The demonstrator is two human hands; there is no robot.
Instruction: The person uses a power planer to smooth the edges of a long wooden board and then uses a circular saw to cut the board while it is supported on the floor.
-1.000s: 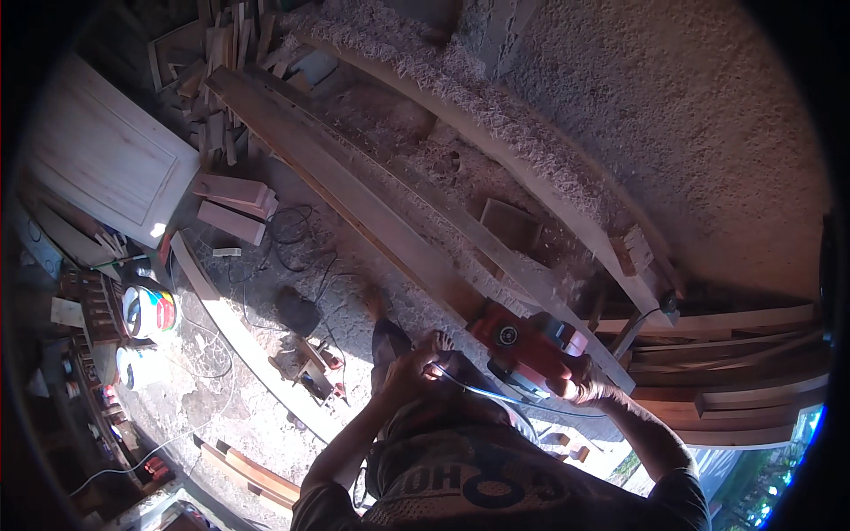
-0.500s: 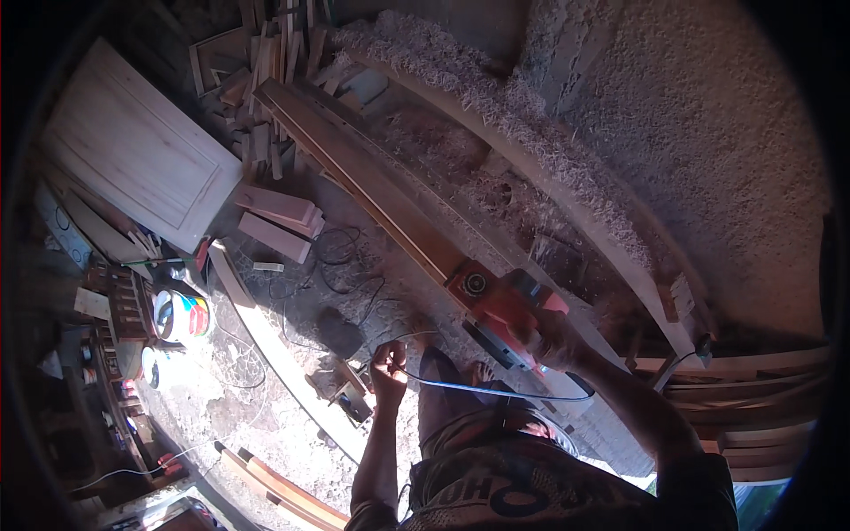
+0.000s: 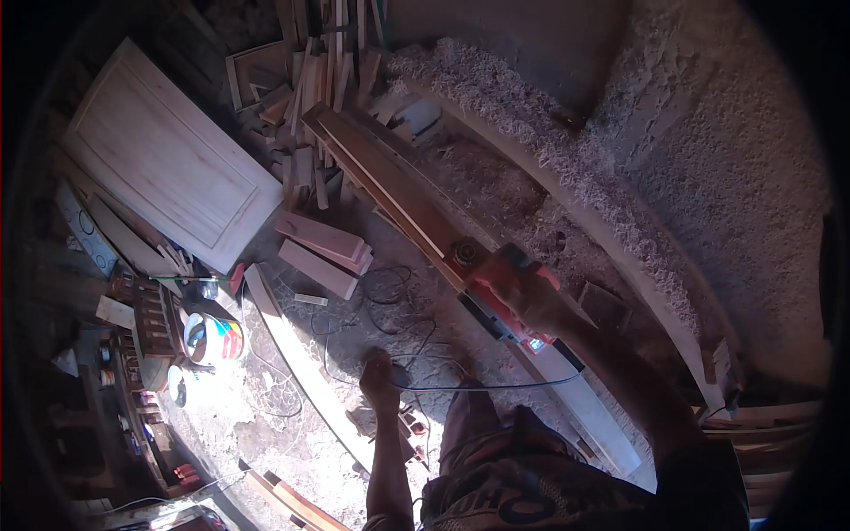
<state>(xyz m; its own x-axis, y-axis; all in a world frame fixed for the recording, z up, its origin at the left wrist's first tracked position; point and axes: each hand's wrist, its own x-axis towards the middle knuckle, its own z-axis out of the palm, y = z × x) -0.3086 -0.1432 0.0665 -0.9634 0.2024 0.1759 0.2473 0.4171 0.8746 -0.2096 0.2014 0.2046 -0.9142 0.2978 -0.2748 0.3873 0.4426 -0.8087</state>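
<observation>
Covering the handle, the right hand (image 3: pixel 533 303) leaves only parts of the red power planer (image 3: pixel 485 269) on view; its underside is hidden against the long board (image 3: pixel 382 170), and what bears the board is hard to make out. Left hand (image 3: pixel 381 379): dim, fingertips lost to sight. Dark shirt (image 3: pixel 567 485): cut off by the lower edge. Right forearm (image 3: pixel 613 365): slanting up and leftward from a bent elbow, palm down, fingers wrapped round the planer's handle. Left forearm (image 3: pixel 390 451): nearly upright in view, hand well apart from the planer over the sunlit floor (image 3: pixel 274 389), fingers curled on a cord (image 3: pixel 482 388) that stretches in a shallow curve toward the planer's rear. Planer, one: red casing, black parts, dark round knob (image 3: pixel 466 253) toward the far end, a small bright patch low on its near side; set lengthwise on the board. Board, one: brown, narrow, running from upper middle down to the right. Also listed: pale panelled door (image 3: pixel 181 164), leaning at left; cut blocks (image 3: pixel 320 252), stacked beside it; white bucket (image 3: pixel 200 339) with a coloured side, below the door; curled shavings (image 3: pixel 611 199), heaped along the wall side.
</observation>
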